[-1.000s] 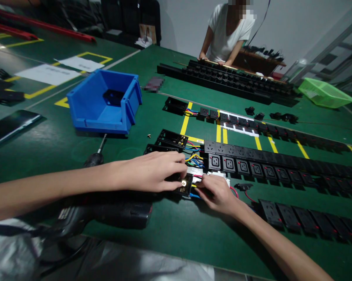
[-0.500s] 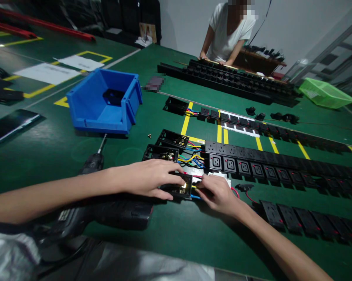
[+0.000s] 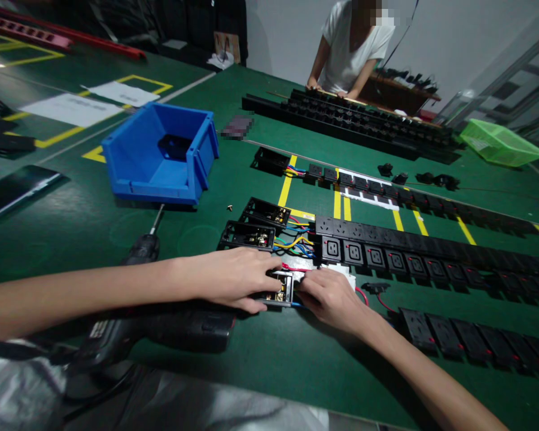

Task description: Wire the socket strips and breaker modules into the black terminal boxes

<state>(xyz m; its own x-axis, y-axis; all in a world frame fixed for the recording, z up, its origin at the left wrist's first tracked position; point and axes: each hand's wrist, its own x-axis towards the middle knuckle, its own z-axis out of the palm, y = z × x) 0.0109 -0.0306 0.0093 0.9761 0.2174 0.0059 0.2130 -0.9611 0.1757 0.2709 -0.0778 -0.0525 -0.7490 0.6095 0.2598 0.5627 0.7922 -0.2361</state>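
Note:
My left hand (image 3: 233, 278) grips a small black terminal box (image 3: 279, 291) with brass contacts, tilted up on the green table (image 3: 260, 353). My right hand (image 3: 329, 296) is closed on the coloured wires (image 3: 291, 267) at the box's right side, fingers pinched. Those wires run to a row of black sockets (image 3: 426, 335) that stretches to the right. Two more open black boxes (image 3: 247, 236) lie just beyond my left hand, wired to another socket strip (image 3: 413, 257).
A blue bin (image 3: 161, 157) stands at the left. A screwdriver (image 3: 146, 242) and a black power driver (image 3: 170, 330) lie near my left forearm. A loose screw (image 3: 229, 208) lies by the bin. Across the table a person (image 3: 350, 51) handles long black strips (image 3: 354, 123). A green basket (image 3: 498, 142) sits far right.
My left hand has drawn back slightly and tipped the terminal box up, so its contacts face me. My right hand stays pinched at the wires.

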